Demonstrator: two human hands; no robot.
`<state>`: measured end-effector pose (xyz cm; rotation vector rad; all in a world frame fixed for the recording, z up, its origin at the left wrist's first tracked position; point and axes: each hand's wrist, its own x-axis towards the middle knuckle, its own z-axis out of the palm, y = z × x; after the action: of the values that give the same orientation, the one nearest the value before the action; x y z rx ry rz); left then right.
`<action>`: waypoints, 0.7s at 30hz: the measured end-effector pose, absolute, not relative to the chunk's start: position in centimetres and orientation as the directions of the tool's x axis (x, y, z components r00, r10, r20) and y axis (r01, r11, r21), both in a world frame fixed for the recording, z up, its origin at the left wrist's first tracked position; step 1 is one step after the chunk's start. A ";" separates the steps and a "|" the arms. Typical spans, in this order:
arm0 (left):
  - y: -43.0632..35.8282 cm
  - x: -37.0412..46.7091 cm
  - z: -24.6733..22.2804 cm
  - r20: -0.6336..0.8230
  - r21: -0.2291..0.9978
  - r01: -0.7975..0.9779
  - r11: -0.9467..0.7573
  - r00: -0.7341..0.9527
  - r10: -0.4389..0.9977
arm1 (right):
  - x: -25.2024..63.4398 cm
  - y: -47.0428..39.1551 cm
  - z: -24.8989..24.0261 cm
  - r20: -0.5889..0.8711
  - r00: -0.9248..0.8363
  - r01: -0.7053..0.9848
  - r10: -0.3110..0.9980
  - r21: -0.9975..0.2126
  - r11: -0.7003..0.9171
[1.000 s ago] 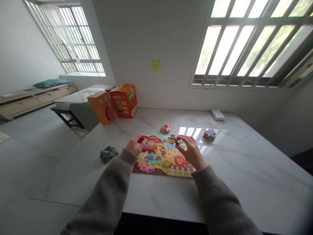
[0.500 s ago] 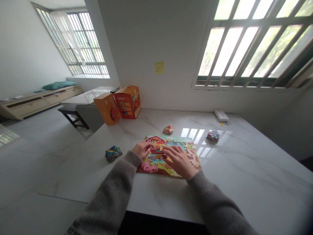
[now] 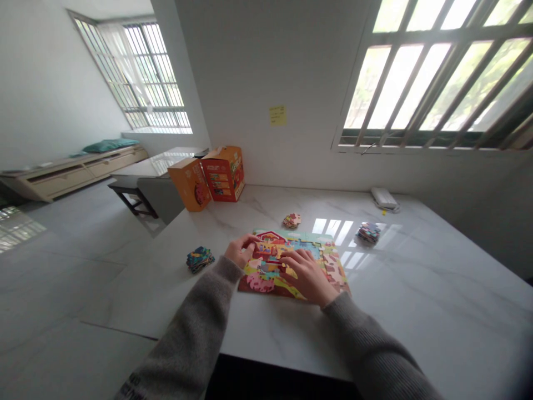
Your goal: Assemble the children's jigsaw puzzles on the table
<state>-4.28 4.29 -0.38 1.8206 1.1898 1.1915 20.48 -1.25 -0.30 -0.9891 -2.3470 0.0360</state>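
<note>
A colourful jigsaw puzzle (image 3: 260,282) with a red barn and pink animal shapes lies flat on the white marbled table. At its upper left edge rests my left hand (image 3: 242,250), fingers curled with thumb and fingertips close together; whether a piece is between them is too small to tell. My right hand (image 3: 306,272) is over the middle of the puzzle, palm down, fingers spread and touching or just above the pieces. Part of the puzzle is hidden beneath it. A small pile of pink and tan pieces (image 3: 292,220) sits just behind the puzzle.
Dark blue-green pieces (image 3: 200,259) are stacked left of the puzzle, and another stack (image 3: 368,233) stands to the right. Two orange boxes (image 3: 190,186) (image 3: 225,175) stand at the back left. A white device with a cable (image 3: 383,198) lies at the back right.
The view has shifted slightly, moving the scene to the right. My left hand's fingertips have moved a little up and left from the barn area; my right hand stays over the puzzle.
</note>
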 end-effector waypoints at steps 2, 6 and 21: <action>3.9 -4.6 -0.6 0.357 0.812 0.406 -0.419 0.224 0.907 | 20.0 -1.2 -0.4 0.473 -0.568 0.642 0.674 -0.258 0.722; 3.0 -5.3 -1.8 0.427 0.651 0.531 -0.543 0.336 0.840 | 18.8 -1.0 -0.5 0.433 -0.597 0.635 0.676 -0.259 0.727; 1.3 -7.3 -5.5 0.405 0.462 0.674 -0.577 0.418 0.813 | 18.1 -0.4 -1.3 0.398 -0.605 0.657 0.690 -0.240 0.715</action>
<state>-7.29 1.27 -5.52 2.4458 1.3065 0.8908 18.10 -0.43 -1.32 -1.0312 -2.4543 0.0951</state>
